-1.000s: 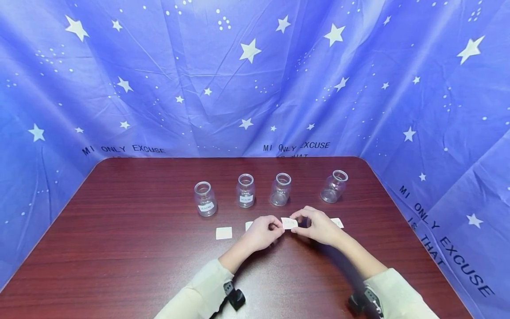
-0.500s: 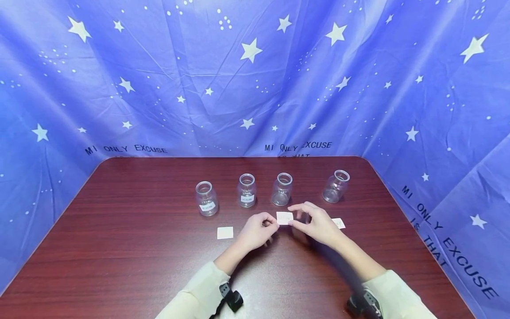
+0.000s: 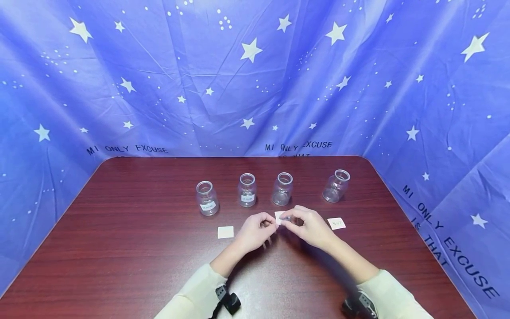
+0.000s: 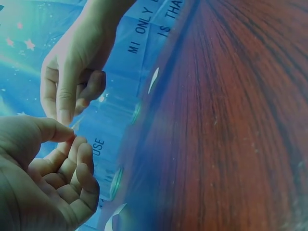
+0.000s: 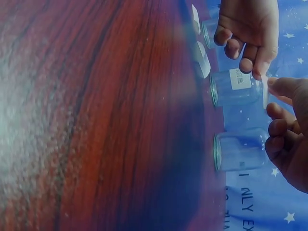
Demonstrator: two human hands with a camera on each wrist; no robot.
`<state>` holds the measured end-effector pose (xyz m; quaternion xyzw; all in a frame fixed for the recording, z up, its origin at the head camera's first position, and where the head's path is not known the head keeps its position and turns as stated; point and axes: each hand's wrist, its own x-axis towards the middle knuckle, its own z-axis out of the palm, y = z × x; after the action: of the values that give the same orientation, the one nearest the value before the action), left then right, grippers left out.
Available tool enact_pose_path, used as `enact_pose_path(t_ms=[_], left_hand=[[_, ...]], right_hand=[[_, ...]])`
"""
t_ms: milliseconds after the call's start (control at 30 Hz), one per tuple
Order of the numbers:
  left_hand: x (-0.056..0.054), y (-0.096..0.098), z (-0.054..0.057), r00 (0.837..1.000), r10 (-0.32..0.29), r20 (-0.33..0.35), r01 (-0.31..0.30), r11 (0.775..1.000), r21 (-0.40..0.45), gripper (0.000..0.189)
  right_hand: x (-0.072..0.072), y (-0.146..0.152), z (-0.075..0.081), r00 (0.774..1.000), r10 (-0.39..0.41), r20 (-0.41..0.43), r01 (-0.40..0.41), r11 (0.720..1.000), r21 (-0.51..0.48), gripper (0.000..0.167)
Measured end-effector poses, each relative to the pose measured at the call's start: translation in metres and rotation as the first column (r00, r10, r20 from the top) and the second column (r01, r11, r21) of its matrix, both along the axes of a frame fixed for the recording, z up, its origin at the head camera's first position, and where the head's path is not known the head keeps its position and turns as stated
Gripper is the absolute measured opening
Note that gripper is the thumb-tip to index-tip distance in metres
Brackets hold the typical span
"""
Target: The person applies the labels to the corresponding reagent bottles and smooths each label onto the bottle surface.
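A small white label [image 3: 278, 215] is held up over the table, in front of the third glass jar [image 3: 281, 195]. My left hand [image 3: 256, 232] pinches its left edge between thumb and forefinger. The thumb and forefinger of my right hand [image 3: 312, 227] pinch it from the other side and cover much of its face in the head view. In the right wrist view the label [image 5: 264, 94] is seen nearly edge-on, between the fingertips of both hands. The left wrist view has the fingertips of the two hands meeting.
Two jars at the left, the first [image 3: 207, 204] and the second [image 3: 247, 195], bear white labels. A bare jar [image 3: 335, 189] stands at the right. On the table lie a blank label [image 3: 226, 232] and a written one [image 3: 336, 223]. A starry blue curtain [image 3: 215, 88] hangs behind.
The held label has moved slightly left and turned flatter to the head view. My left hand has shifted left a little, and my right fingers have closed in over the label.
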<state>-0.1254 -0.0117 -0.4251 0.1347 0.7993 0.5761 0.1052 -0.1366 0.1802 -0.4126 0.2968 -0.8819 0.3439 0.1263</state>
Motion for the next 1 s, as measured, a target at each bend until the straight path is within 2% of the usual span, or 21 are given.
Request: enact_pose_path(t_ms=[167, 367, 733, 1000], left_hand=[[0.002, -0.002, 0.0, 0.999, -0.027, -0.029, 0.027, 1.0, -0.004, 0.014], [0.004, -0.005, -0.001, 0.999, -0.041, -0.03, 0.042, 0.999, 0.025, 0.014], [0.007, -0.012, -0.003, 0.999, -0.018, -0.045, 0.021, 0.997, 0.076, 0.014], [0.008, -0.016, -0.004, 0.996, 0.017, -0.085, -0.014, 0.999, 0.034, 0.011]], right_hand=[[0.001, -0.003, -0.001, 0.999, 0.016, 0.039, -0.016, 1.0, 0.016, 0.011], [0.002, -0.005, -0.001, 0.997, 0.041, 0.058, -0.041, 0.999, -0.007, 0.01], [0.004, -0.011, -0.001, 0.99, 0.1, 0.097, -0.095, 0.994, -0.057, 0.01], [0.005, -0.015, -0.001, 0.991, 0.098, 0.085, -0.091, 0.993, -0.081, 0.007]])
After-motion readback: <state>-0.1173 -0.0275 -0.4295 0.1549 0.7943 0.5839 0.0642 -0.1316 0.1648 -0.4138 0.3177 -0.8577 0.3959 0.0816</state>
